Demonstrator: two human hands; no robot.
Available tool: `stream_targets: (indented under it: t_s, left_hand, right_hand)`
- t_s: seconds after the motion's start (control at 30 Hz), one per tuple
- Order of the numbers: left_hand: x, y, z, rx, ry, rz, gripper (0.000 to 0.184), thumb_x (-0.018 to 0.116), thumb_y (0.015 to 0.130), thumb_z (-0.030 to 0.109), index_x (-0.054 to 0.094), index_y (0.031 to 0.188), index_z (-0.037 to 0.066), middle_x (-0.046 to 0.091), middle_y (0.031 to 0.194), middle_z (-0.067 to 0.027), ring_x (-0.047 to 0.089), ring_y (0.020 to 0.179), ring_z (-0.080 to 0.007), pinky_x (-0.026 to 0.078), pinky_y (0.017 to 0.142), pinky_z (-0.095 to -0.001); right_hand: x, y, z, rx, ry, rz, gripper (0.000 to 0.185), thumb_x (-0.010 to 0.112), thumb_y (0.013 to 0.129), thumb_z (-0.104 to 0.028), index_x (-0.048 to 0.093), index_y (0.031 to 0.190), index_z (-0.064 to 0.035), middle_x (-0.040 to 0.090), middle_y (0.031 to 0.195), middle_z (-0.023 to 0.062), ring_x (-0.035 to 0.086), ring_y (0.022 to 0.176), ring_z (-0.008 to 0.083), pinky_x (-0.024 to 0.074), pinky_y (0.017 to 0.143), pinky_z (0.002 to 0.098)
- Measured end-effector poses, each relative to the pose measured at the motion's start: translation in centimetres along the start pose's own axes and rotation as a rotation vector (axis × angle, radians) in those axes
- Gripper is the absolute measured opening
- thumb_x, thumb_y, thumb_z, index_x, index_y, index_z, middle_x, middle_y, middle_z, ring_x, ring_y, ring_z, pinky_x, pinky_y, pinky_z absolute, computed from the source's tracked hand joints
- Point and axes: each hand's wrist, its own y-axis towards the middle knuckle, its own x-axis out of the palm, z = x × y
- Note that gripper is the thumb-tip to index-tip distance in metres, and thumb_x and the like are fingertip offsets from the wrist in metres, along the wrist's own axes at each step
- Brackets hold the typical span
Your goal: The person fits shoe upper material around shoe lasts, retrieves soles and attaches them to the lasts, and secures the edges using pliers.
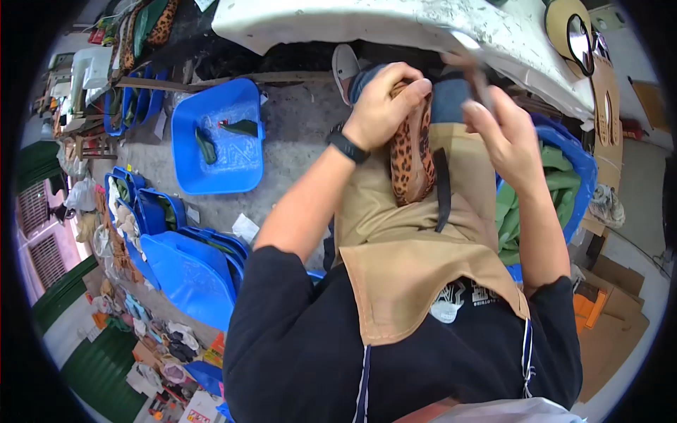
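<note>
- Centre of the frame: a leopard-print shoe [410, 158], long axis running up and down the frame, lies over a tan apron [395, 282]; the left hand [384, 106], the nearer one, has its fingers clasped around the upper end.
- To its right, apart, fingers of the right hand [504, 134] grip a blurred, hammer-like tool [479, 81].
- Just beside the shoe, a black strap [442, 190]; above, a white counter [317, 21].
- Upper left: green shoes [206, 144] in a blue basin [181, 141].

Leopard-print shoe [410, 158] near blurred tool [480, 83]
</note>
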Motion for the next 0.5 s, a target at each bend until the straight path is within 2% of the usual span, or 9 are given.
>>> stream_targets:
  t_s: [0.07,0.1,0.23,0.4,0.5]
  left_hand:
    - [-1.1,-0.4,3.1,0.140,0.220,0.171,0.035,0.048,0.107,0.029,0.071,0.107,0.002,0.069,0.105,-0.0082,0.058,0.087,-0.0186,0.048,0.084,-0.0311]
    - [-1.4,-1.1,3.0,0.121,0.236,0.159,0.035,0.048,0.107,0.029,0.071,0.107,0.002,0.069,0.105,-0.0082,0.058,0.087,-0.0186,0.048,0.084,-0.0311]
    - [-2.0,-1.7,1.5,0.312,0.295,0.347,0.027,0.053,0.105,0.024,0.071,0.104,0.005,0.065,0.100,-0.0058,0.054,0.088,-0.0199,0.044,0.087,-0.0322]
    - [-2.6,-3.6,1.1,0.170,0.072,0.334,0.024,0.054,0.104,0.021,0.072,0.105,0.006,0.064,0.103,-0.0059,0.053,0.095,-0.0206,0.042,0.089,-0.0330]
    - [-2.7,-4.1,1.4,0.150,0.082,0.302,0.023,0.054,0.104,0.021,0.072,0.105,0.006,0.064,0.104,-0.0064,0.052,0.095,-0.0207,0.042,0.089,-0.0332]
  right_hand:
    - [0.2,-0.6,0.8,-0.150,0.275,0.253,0.027,0.063,0.103,-0.021,0.062,0.083,-0.0027,0.062,0.072,0.0022,0.053,0.064,0.0114,0.0465,0.064,0.0259]
    - [0.7,-1.1,1.1,-0.133,0.296,0.252,0.027,0.063,0.103,-0.021,0.062,0.083,-0.0027,0.062,0.072,0.0022,0.053,0.064,0.0114,0.0465,0.064,0.0259]
    - [1.7,-1.3,1.5,0.118,0.219,-0.212,0.026,0.066,0.101,-0.020,0.061,0.082,-0.0030,0.059,0.069,0.0007,0.051,0.064,0.0107,0.0447,0.062,0.0266]
    - [4.2,-0.8,1.3,0.118,0.173,-0.380,0.026,0.066,0.101,-0.021,0.060,0.083,-0.0038,0.056,0.068,-0.0009,0.049,0.063,0.0102,0.0419,0.060,0.0260]
    - [4.3,-0.3,0.8,0.135,0.207,-0.385,0.026,0.066,0.101,-0.022,0.061,0.083,-0.0039,0.055,0.068,-0.0012,0.048,0.063,0.0102,0.0410,0.059,0.0262]
